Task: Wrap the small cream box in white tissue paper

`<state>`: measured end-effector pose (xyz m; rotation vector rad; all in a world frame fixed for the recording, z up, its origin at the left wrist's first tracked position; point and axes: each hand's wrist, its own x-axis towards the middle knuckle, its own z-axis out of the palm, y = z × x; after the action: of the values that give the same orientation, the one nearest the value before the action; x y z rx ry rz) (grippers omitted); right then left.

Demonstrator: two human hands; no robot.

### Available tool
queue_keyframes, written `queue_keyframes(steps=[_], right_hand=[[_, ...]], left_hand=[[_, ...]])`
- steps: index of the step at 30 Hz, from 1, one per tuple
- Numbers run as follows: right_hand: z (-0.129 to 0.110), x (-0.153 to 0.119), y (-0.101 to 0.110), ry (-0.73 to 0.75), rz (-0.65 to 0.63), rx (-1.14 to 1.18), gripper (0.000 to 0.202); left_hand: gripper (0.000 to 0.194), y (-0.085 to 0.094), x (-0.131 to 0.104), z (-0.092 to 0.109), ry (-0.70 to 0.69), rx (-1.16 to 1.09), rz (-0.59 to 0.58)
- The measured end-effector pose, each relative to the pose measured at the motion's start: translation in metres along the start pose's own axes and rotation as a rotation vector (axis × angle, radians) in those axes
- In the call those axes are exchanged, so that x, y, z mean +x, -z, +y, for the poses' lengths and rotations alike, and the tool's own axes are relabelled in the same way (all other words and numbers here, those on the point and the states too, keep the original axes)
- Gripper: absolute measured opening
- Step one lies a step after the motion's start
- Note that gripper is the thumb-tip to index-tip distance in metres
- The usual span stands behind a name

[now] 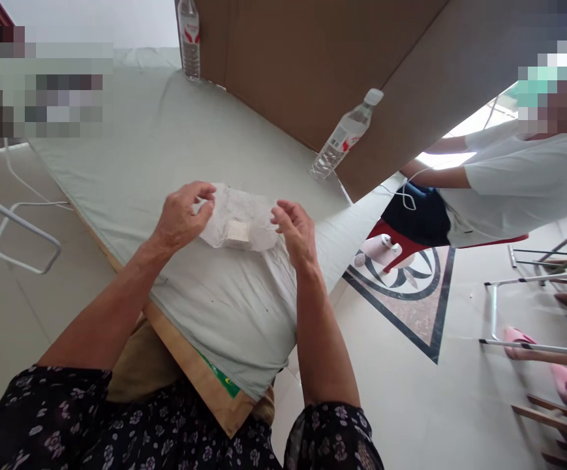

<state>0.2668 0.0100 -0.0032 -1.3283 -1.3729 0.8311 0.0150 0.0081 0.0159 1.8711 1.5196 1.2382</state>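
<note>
A sheet of thin, translucent white wrap (256, 207) lies on the pale green cloth, with a small cream-coloured block (239, 233) near its front edge. My left hand (185, 215) is at the wrap's left end, its thumb and forefinger curved and a little apart. At the right end is my right hand (295, 232), fingers bent with the fingertips by the wrap's edge. Whether either hand pinches the wrap is hard to make out.
Beyond the wrap, a water bottle (342, 138) stands by a large cardboard panel (283, 59); another bottle (190, 42) is farther back. A person in a white shirt (522, 179) sits at the right. The cloth-covered table's wooden corner (229, 418) points towards me.
</note>
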Motion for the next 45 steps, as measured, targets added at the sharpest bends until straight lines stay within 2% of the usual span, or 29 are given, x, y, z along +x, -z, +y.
queue_keyframes(steps=[2,4,7,9,11,13,14,16,18,21,24,27,30,34,37,39,41,42,45], right_hand=[[-0.009,-0.011,-0.001,0.009,-0.124,-0.077,0.049],[-0.016,-0.02,-0.002,0.05,-0.177,-0.161,0.046],[-0.023,-0.035,0.002,0.145,-0.275,-0.179,0.032],[-0.025,-0.048,0.01,0.167,-0.421,-0.16,0.028],[-0.026,-0.063,0.019,0.14,-0.595,-0.181,0.024],[-0.025,-0.075,0.026,0.113,-0.68,-0.232,0.023],[-0.024,-0.079,0.028,0.11,-0.672,-0.257,0.023],[-0.022,-0.08,0.028,0.117,-0.571,-0.287,0.022],[-0.02,-0.074,0.022,0.14,-0.428,-0.305,0.021],[-0.017,-0.058,0.001,0.223,-0.28,-0.361,0.034],[-0.013,-0.043,-0.025,0.269,-0.31,-0.434,0.055],[-0.008,-0.036,-0.033,0.262,-0.313,-0.431,0.046],[0.004,-0.032,-0.01,0.243,-0.106,-0.377,0.042],[0.028,-0.021,0.046,0.126,0.137,-0.473,0.045],[0.039,-0.015,0.074,-0.003,0.2,-0.646,0.054],[0.035,-0.017,0.077,0.019,0.246,-0.702,0.059],[0.024,-0.024,0.065,0.144,0.256,-0.693,0.054],[0.017,-0.028,0.054,0.222,0.213,-0.673,0.048],[-0.002,-0.035,0.01,0.378,-0.076,-0.653,0.043]], left_hand=[[0.049,0.001,-0.003,0.012,-0.061,0.015,-0.185],[0.056,0.001,-0.002,0.017,-0.043,0.048,-0.303],[0.056,0.006,-0.003,0.015,0.004,-0.001,-0.363],[0.055,0.014,-0.009,0.009,0.034,-0.107,-0.392],[0.055,0.02,-0.017,0.002,0.099,-0.16,-0.477],[0.043,0.022,-0.026,-0.005,0.109,-0.018,-0.549],[0.038,0.02,-0.03,-0.007,0.07,0.072,-0.529],[0.041,0.015,-0.037,-0.012,-0.026,0.195,-0.455],[0.056,0.008,-0.04,-0.014,-0.129,0.259,-0.415],[0.081,-0.001,-0.042,-0.016,-0.177,0.285,-0.476],[0.092,-0.005,-0.044,-0.021,-0.137,0.291,-0.558],[0.094,-0.005,-0.046,-0.026,-0.107,0.302,-0.577],[0.096,-0.005,-0.047,-0.029,-0.095,0.301,-0.578],[0.094,-0.007,-0.045,-0.028,-0.109,0.302,-0.565],[0.092,-0.007,-0.044,-0.026,-0.129,0.321,-0.564],[0.087,-0.005,-0.043,-0.023,-0.137,0.333,-0.555],[0.08,-0.003,-0.039,-0.018,-0.15,0.356,-0.547],[0.078,-0.003,-0.037,-0.016,-0.162,0.374,-0.55],[0.08,-0.005,-0.029,-0.009,-0.2,0.446,-0.581]])
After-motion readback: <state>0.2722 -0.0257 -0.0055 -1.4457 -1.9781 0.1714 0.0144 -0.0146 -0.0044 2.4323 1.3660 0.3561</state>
